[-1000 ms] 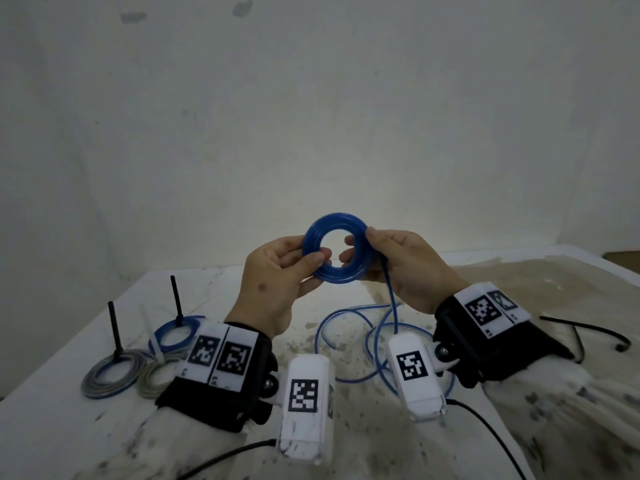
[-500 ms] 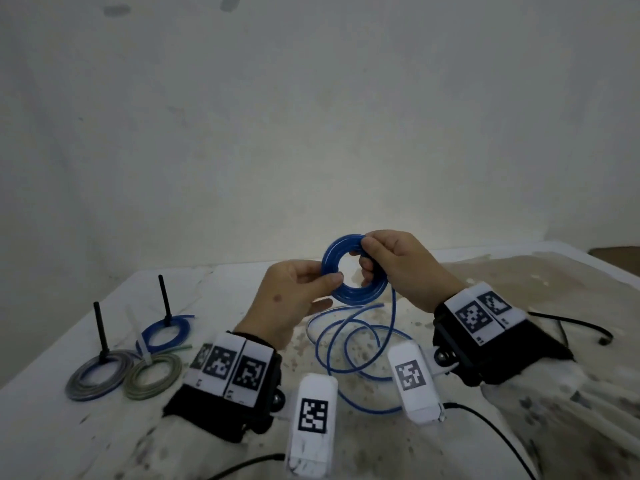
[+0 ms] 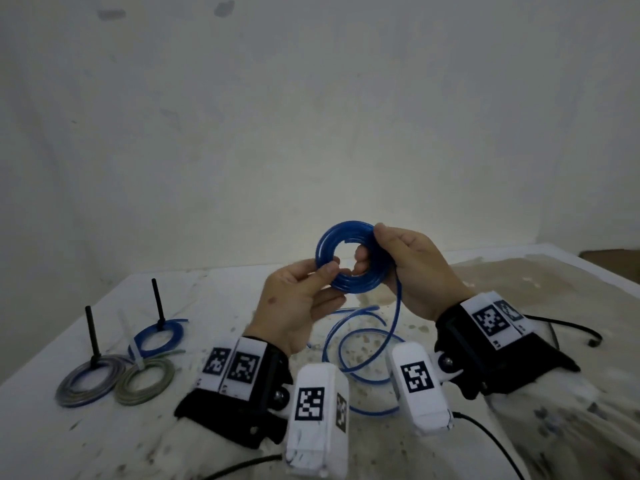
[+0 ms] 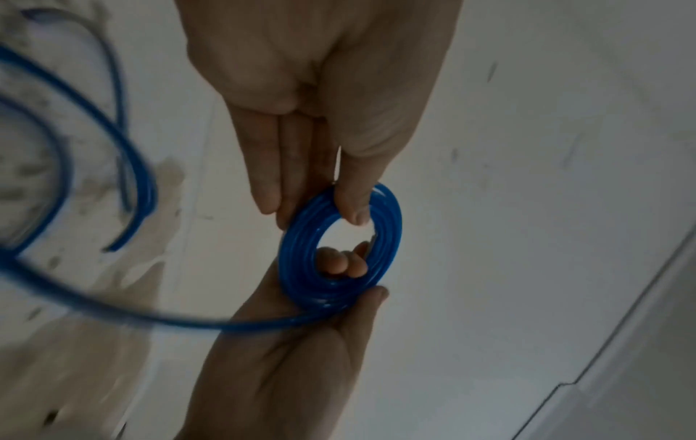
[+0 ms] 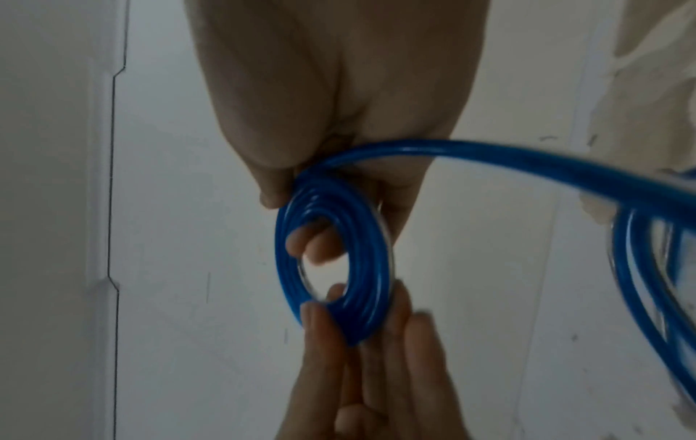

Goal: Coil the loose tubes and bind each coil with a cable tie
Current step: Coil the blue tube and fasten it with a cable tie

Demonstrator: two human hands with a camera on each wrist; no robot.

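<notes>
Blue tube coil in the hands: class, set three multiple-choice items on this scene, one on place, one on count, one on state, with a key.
1. Where do the finished coils lie?
A on the table's left
B on the floor
C in a box

2. How many finished coils lie there?
A one
B three
C six

3. The blue coil is:
A tied
B part wound
C flat on the table

Key: 1 A, the finished coils lie on the table, left; 2 B, grey, greenish, blue; 3 B, the left hand and right hand hold it, loose tube trailing.

Stained white table (image 3: 221,441), pale wall (image 3: 311,116), black cable (image 3: 568,329)
</notes>
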